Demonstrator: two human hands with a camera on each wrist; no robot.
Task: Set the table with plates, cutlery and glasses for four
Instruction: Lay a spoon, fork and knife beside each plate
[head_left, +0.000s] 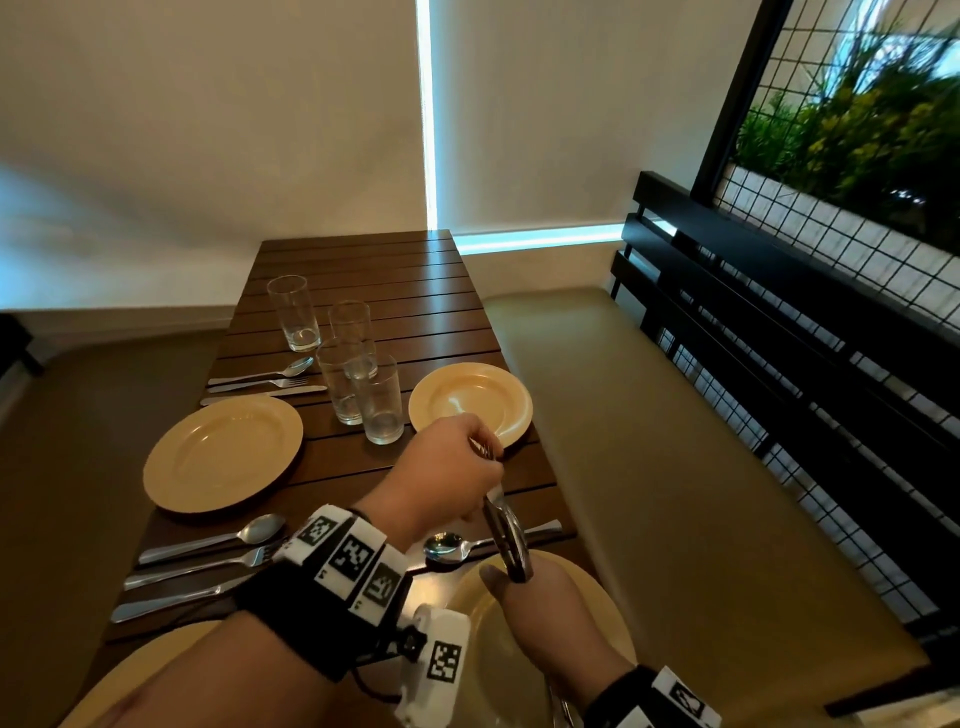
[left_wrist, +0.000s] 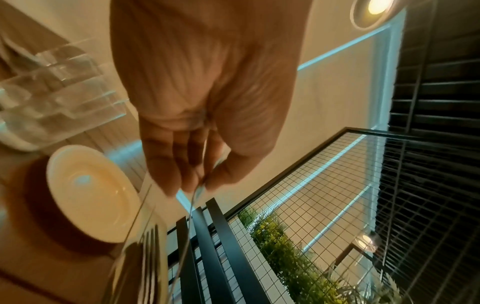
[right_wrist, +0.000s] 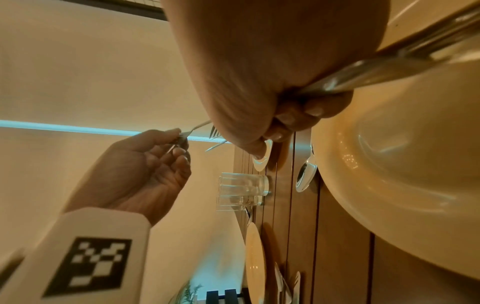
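Over the table's near right corner, both hands hold a bundle of steel cutlery (head_left: 506, 532). My left hand (head_left: 452, 467) pinches its upper end, and fork tines (left_wrist: 150, 242) point away from that hand (left_wrist: 205, 144). My right hand (head_left: 540, 592) grips the lower end above a yellow plate (head_left: 587, 587), with steel handles (right_wrist: 402, 61) running back past its fingers (right_wrist: 285, 121). Three more yellow plates lie on the wooden table: far right (head_left: 470, 400), left (head_left: 223, 452), near left (head_left: 150, 675). Several empty glasses (head_left: 363, 379) stand bunched mid-table.
Two spoon, fork and knife sets lie on the left side (head_left: 260, 382) (head_left: 208, 561). A spoon (head_left: 441, 545) and a knife (head_left: 540, 527) lie beyond the near right plate. A padded bench (head_left: 675, 467) with a black slatted back runs along the right.
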